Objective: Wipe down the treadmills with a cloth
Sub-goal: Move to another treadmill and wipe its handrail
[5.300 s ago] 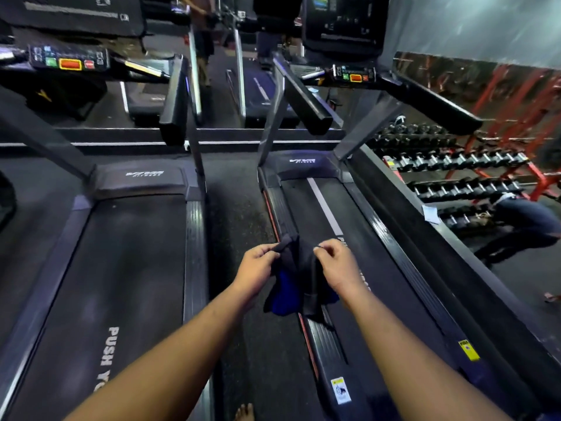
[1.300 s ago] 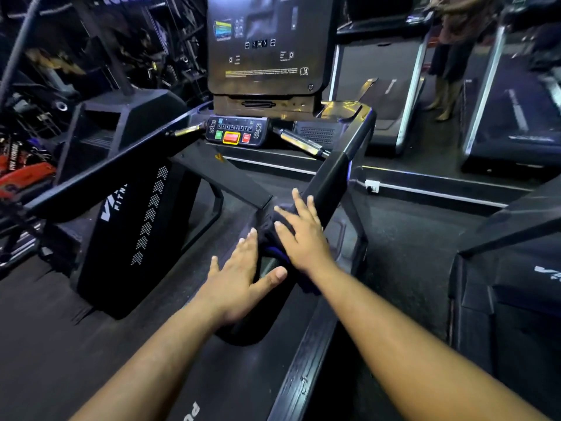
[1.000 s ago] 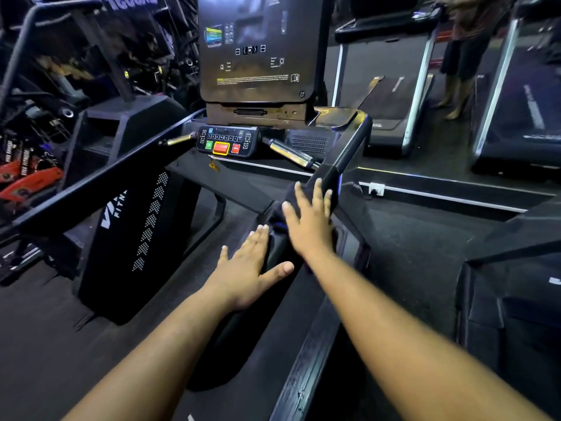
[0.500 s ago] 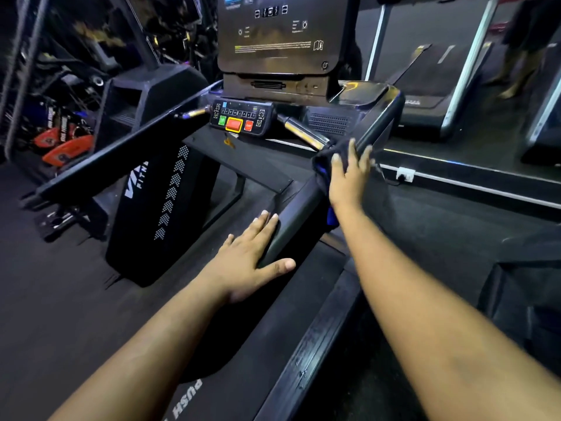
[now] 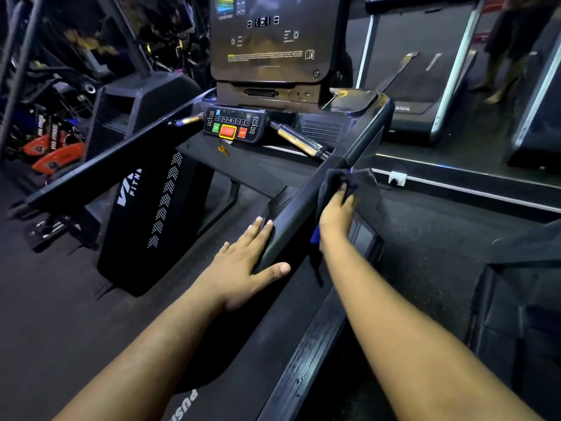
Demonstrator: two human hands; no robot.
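Several treadmills [image 5: 303, 208], perhaps mirrored, dim gym.

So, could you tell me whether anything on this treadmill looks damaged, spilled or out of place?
Nothing stands out. The right hand holds the cloth against the handrail, the left hand rests flat at the rail's end, and the control panel sits straight.

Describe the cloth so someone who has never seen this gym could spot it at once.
Start at the treadmill console with its red and green buttons, then follow the right handrail down toward the camera. Midway along it, the right hand grips the cloth against the rail's outer side. It is the only soft, crumpled thing there: dark fabric with a blue edge showing below the wrist.
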